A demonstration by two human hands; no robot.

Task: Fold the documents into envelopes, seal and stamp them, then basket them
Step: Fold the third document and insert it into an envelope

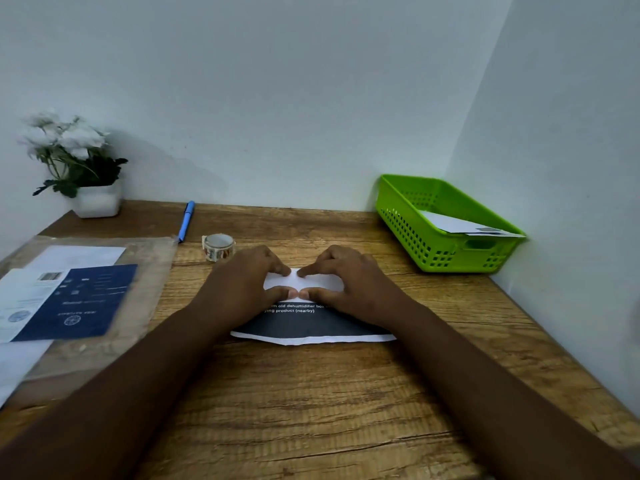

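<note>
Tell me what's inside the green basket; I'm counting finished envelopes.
Inside the green basket, white envelopes lean on its near right rim; at least two edges show. The basket wall hides anything lying beneath them.

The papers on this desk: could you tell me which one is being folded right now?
The dark-printed sheet at the centre, pressed under both hands; the blue document lies untouched at left.

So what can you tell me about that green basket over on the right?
The green basket is a shallow rectangular tray that looks like plastic, with rows of small holes in its walls and a handle slot at its near end. It sits upright on the wooden desk, tucked into the corner. White envelopes lie inside, one edge resting on its rim. Neither hand touches it.
</note>
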